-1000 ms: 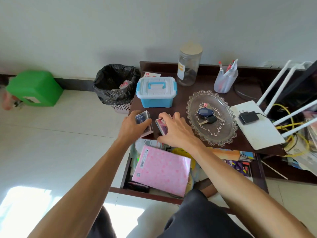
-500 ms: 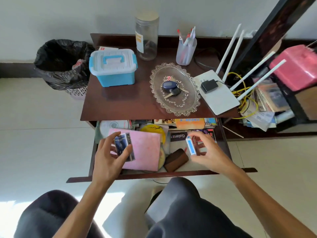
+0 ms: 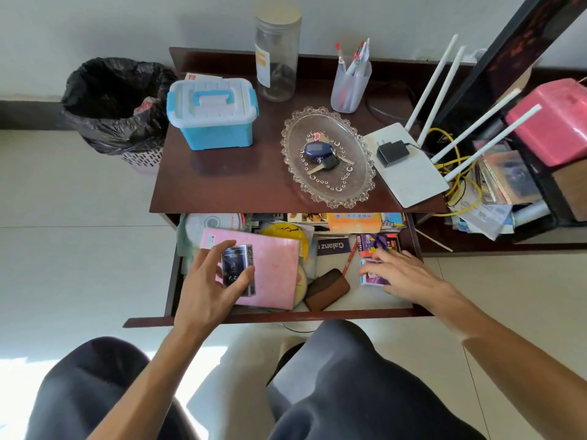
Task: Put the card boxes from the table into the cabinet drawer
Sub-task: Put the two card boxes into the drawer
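Observation:
The cabinet drawer (image 3: 286, 315) is pulled out below the dark table top (image 3: 241, 182). My left hand (image 3: 206, 290) grips a dark blue card box (image 3: 238, 268) above the pink booklet (image 3: 276, 271) in the drawer's left half. My right hand (image 3: 400, 274) lies on a blue and white card box (image 3: 370, 277), which rests flat on the drawer's floor at the right. Its fingers cover most of that box. I see no card boxes on the table top.
On the table stand a blue lidded box (image 3: 216, 112), a clear jar (image 3: 278, 55), a pen cup (image 3: 349, 84), a glass tray (image 3: 327, 157) with keys and a white router (image 3: 409, 169). A black-lined bin (image 3: 117, 106) stands left. The drawer holds discs, booklets and a brown pouch (image 3: 327, 289).
Both hands lifted a card box each off the table and carried them down into the open drawer. The right box has gone from upright to flat on the drawer's floor.

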